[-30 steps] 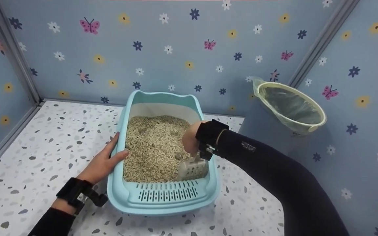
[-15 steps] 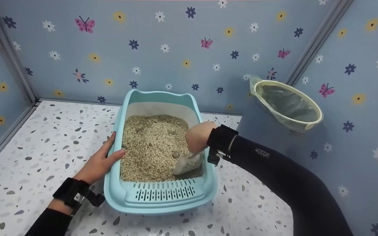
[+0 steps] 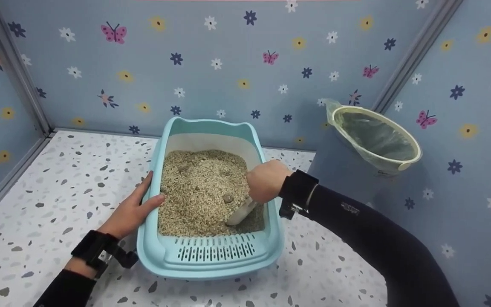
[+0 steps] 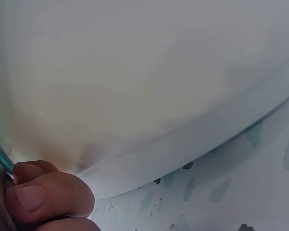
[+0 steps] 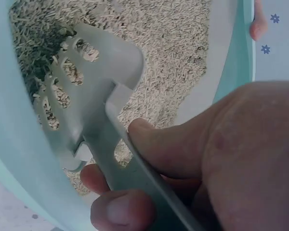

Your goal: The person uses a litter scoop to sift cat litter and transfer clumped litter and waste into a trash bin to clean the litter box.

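A light-blue litter box (image 3: 211,272) full of pale, grainy litter (image 3: 198,183) stands in front of me. My left hand (image 3: 131,209) grips its left rim, thumb over the top; in the left wrist view the curled fingers (image 4: 58,195) show against the outer wall. In my right hand (image 3: 268,181) is the handle of a slotted litter scoop (image 3: 240,214), tilted on edge near the front right corner. The right wrist view shows the slotted scoop blade (image 5: 113,55) low at the litter, with some grains showing through its slots. A grey-brown clump (image 3: 228,198) lies left of the scoop.
At the right a cream-rimmed bin (image 3: 414,143) lined with a clear bag stands lower than the speckled white tabletop (image 3: 83,179). Flower-patterned blue panels (image 3: 228,51) enclose the back and sides. A slotted step (image 3: 215,251) forms the box's front.
My right hand has moved right, toward the box's right rim. The scoop has turned from showing its slotted face to nearly edge-on. My left hand stays on the rim.
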The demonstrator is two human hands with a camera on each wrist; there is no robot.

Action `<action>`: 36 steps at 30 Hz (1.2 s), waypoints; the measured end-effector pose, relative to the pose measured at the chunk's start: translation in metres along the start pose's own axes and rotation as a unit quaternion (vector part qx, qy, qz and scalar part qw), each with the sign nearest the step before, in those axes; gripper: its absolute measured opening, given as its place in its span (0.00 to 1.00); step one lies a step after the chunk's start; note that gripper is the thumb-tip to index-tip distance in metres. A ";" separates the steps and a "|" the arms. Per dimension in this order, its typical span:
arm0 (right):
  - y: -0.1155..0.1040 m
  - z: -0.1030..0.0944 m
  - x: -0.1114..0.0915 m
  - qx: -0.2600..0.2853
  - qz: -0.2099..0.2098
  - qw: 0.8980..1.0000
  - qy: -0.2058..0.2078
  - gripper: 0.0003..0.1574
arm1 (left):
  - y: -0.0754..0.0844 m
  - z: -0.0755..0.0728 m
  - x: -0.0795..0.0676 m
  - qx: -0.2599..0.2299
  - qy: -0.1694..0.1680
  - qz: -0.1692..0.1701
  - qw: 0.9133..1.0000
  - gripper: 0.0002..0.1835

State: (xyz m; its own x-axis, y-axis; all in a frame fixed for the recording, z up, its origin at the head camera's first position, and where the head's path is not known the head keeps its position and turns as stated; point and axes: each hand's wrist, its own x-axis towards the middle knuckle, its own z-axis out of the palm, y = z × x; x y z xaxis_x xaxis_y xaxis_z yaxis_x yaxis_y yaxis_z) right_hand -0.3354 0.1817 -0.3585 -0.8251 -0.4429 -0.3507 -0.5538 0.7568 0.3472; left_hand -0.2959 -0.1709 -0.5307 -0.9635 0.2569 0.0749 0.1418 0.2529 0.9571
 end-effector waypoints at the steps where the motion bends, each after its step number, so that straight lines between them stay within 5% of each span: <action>1: 0.002 0.002 0.000 0.002 0.001 1.000 0.008 0.26 | 0.000 0.000 0.001 -0.001 0.000 0.001 1.000 0.49; 13: -0.004 0.017 0.004 0.067 0.022 0.996 0.050 0.31 | 0.000 -0.004 0.003 -0.008 -0.003 0.007 1.000 0.49; 28: -0.021 0.026 0.023 0.161 0.038 0.985 0.037 0.28 | -0.001 -0.005 0.000 -0.002 -0.001 0.000 1.000 0.49; 36: -0.035 0.039 0.044 0.226 0.004 0.974 0.016 0.36 | 0.000 0.000 0.004 -0.001 -0.006 0.010 1.000 0.49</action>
State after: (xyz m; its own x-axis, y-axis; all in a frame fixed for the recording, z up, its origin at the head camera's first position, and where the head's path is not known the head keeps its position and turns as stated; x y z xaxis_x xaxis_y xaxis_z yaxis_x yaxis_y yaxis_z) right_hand -0.3480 0.1543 -0.4198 -0.8364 -0.4450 -0.3199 -0.4473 0.8916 -0.0705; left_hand -0.2992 -0.1696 -0.5304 -0.9577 0.2732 0.0905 0.1603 0.2452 0.9561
